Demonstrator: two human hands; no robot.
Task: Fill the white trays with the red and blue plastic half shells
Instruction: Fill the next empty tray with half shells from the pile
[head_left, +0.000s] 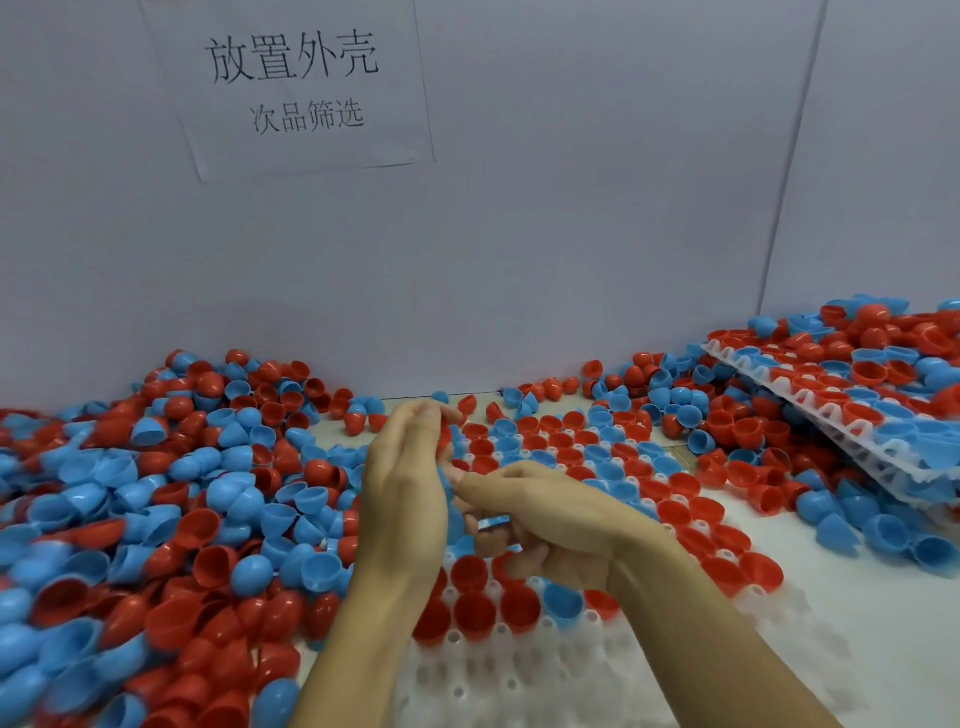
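A white tray (524, 670) with round sockets lies in front of me. Its far rows hold red and blue half shells (571, 452); the near sockets are bare. Over the tray's middle, my left hand (405, 493) stands edge-up and cups several stacked shells, a red one (445, 435) near the fingertips and blue ones (451, 506) lower down. My right hand (550, 514) reaches in from the right and pinches a blue shell at that stack. Its lower fingers curl over the tray.
A deep heap of loose red and blue shells (156, 519) covers the table on the left. More shells lie at the right around a tilted stack of filled trays (831, 410). A white partition with a paper sign (296, 88) closes the back.
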